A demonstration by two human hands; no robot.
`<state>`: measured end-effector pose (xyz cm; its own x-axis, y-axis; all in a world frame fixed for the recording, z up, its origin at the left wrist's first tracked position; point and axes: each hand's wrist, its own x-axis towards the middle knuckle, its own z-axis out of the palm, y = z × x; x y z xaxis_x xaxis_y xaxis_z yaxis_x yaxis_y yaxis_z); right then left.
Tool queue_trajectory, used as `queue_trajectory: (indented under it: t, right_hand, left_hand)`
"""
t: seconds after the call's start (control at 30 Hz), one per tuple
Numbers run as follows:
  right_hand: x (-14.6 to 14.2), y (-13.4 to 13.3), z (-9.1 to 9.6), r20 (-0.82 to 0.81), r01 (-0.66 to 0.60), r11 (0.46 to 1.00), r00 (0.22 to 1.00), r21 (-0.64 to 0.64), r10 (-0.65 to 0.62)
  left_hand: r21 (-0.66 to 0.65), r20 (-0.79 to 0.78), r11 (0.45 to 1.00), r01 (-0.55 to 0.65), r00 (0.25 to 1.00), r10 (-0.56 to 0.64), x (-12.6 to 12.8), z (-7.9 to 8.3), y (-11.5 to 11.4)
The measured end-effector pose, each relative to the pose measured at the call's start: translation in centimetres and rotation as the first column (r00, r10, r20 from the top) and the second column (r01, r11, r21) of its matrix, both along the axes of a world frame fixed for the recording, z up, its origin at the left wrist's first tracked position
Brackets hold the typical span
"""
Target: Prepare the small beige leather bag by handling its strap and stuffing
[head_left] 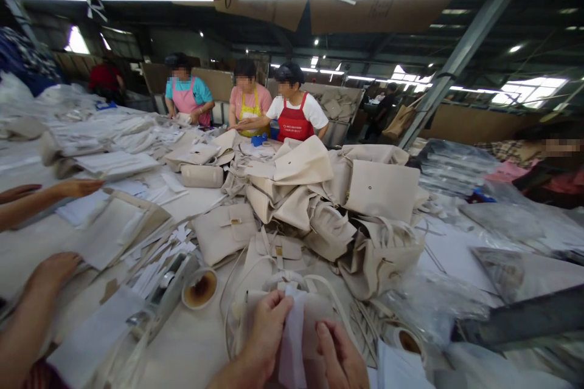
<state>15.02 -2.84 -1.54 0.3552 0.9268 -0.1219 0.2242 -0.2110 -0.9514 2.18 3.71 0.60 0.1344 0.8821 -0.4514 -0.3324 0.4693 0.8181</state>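
Observation:
Low in the middle of the head view lies a beige handbag (pixel 316 311) with a thin strap looped around it. My left hand (pixel 267 328) is closed in a pinch on the top of a white paper strip (pixel 294 340), which hangs down over the front of the bag. To the right of the strip, my right hand (pixel 338 349) is held over the bag with thumb and fingers pressed together. Whether anything thin is between those fingers cannot be made out. The lower part of the bag is hidden by my hands and the frame edge.
A heap of beige bags (pixel 301 194) rises just beyond. Left of me are a tape roll (pixel 199 287), a tape dispenser (pixel 168 292) and a co-worker's hands (pixel 52 273). Clear plastic bags (pixel 429 298) lie to the right. Several people stand across the table.

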Motion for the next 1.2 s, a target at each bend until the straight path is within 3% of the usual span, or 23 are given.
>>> queue_trajectory:
  t: [0.13, 0.27, 0.33, 0.4, 0.47, 0.53, 0.6, 0.67, 0.77, 0.83, 0.9, 0.97, 1.07, 1.2]
  right_hand:
    - [-0.5, 4.1, 2.8, -0.112, -0.086, 0.995, 0.989, 0.054, 0.092]
    - [-1.6, 6.2, 2.7, -0.322, -0.178, 0.980, 0.926, 0.088, 0.197]
    - [-2.1, 6.1, 2.0, -0.232, -0.159, 0.986, 0.958, 0.056, 0.168]
    - [-2.5, 5.6, 1.5, -0.034, -0.130, 0.990, 0.991, 0.048, 0.132]
    - [-2.8, 5.2, 1.3, 0.139, -0.120, 0.989, 0.984, 0.083, 0.108]
    - [-3.0, 4.9, 1.4, 0.192, -0.136, 0.985, 0.975, 0.108, 0.113]
    - [-3.1, 4.9, 1.7, 0.071, -0.125, 0.989, 0.990, 0.081, 0.120]
    - [-3.4, 5.1, 2.0, -0.226, -0.092, 0.996, 0.969, 0.022, 0.094]
    - [-4.1, 5.3, 2.4, -0.652, -0.037, 0.999, 0.758, -0.031, 0.008]
    - [-4.6, 5.3, 2.6, -0.785, -0.001, 1.000, 0.619, -0.021, -0.016]
    - [-5.1, 5.3, 2.5, -0.822, 0.026, 0.999, 0.570, 0.021, 0.002]
    - [-5.4, 5.3, 2.3, -0.783, 0.020, 0.995, 0.619, 0.096, 0.063]
    - [-5.5, 5.2, 1.9, -0.614, -0.010, 0.981, 0.779, 0.191, 0.128]
    - [-4.9, 4.0, 2.2, -0.360, -0.099, 0.972, 0.917, 0.213, 0.172]
  left_hand:
    - [0.069, -0.019, 0.998, 0.007, 1.000, -0.005, -0.4, 0.2, -0.6]
    - [0.052, 0.007, 0.999, -0.012, 1.000, 0.012, -0.9, 0.3, -0.7]
    - [0.024, 0.070, 0.997, -0.070, 0.995, 0.068, -1.1, 0.0, -0.6]
    - [0.013, 0.094, 0.994, -0.113, 0.989, 0.111, -1.2, -0.3, -0.6]
    - [0.034, 0.082, 0.991, -0.129, 0.989, 0.126, -1.2, -0.7, -0.7]
    - [0.058, 0.063, 0.991, -0.123, 0.991, 0.119, -1.1, -1.0, -0.7]
    - [0.056, 0.060, 0.991, -0.122, 0.991, 0.119, -0.9, -1.1, -0.6]
    - [0.036, 0.069, 0.992, -0.124, 0.990, 0.121, -0.8, -1.1, -0.3]
    - [-0.012, 0.089, 0.994, -0.111, 0.990, 0.112, -1.0, -0.7, 0.0]
    - [-0.055, 0.108, 0.995, -0.078, 0.991, 0.083, -1.3, -0.3, 0.3]
    - [-0.098, 0.142, 0.995, -0.030, 0.989, 0.044, -1.7, 0.1, 0.7]
    - [-0.136, 0.172, 0.991, 0.019, 0.985, 0.005, -2.2, 0.4, 1.2]
    - [-0.185, 0.191, 0.981, 0.056, 0.981, -0.020, -2.4, 0.5, 1.4]
    - [-0.202, 0.210, 0.979, 0.036, 0.978, 0.008, -2.2, 0.3, 0.9]
